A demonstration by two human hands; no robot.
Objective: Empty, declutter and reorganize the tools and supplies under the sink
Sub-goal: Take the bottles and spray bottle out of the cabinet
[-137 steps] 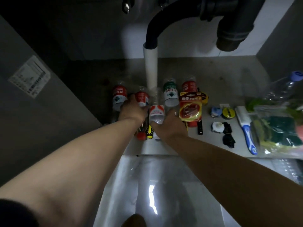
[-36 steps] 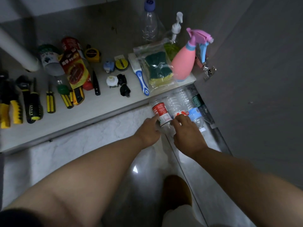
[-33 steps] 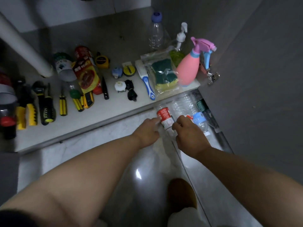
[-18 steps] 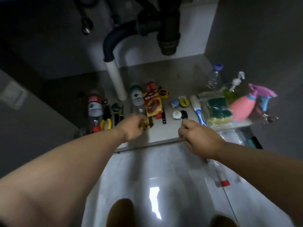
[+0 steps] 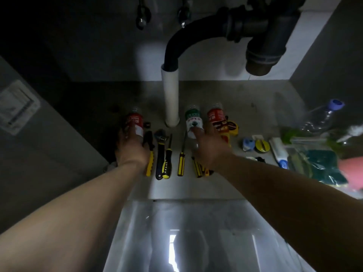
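On the cabinet floor (image 5: 196, 188) stand a red-labelled bottle (image 5: 134, 120), a green-labelled bottle (image 5: 193, 118) and a second red-labelled bottle (image 5: 215, 114). My left hand (image 5: 131, 150) is wrapped around the lower part of the first red-labelled bottle. My right hand (image 5: 211, 148) is spread, thumb tip on the green label, fingers reaching over a red packet beside it. Between my hands lie yellow-handled pliers (image 5: 150, 161), a wrench (image 5: 160, 152) and screwdrivers (image 5: 181, 161).
A white drain pipe (image 5: 170, 99) rises between the bottles, under a black trap (image 5: 263, 46). To the right lie a tape measure (image 5: 233, 126), a brush (image 5: 280, 154), bagged sponges (image 5: 318, 163), a pink sprayer (image 5: 352, 173) and a clear bottle (image 5: 324, 116). Glossy tiles lie below.
The view swung from the bottles on the tiles at the right back into the cabinet. Both hands reached deeper, the left onto the red-labelled bottle, the right onto the green-labelled one.
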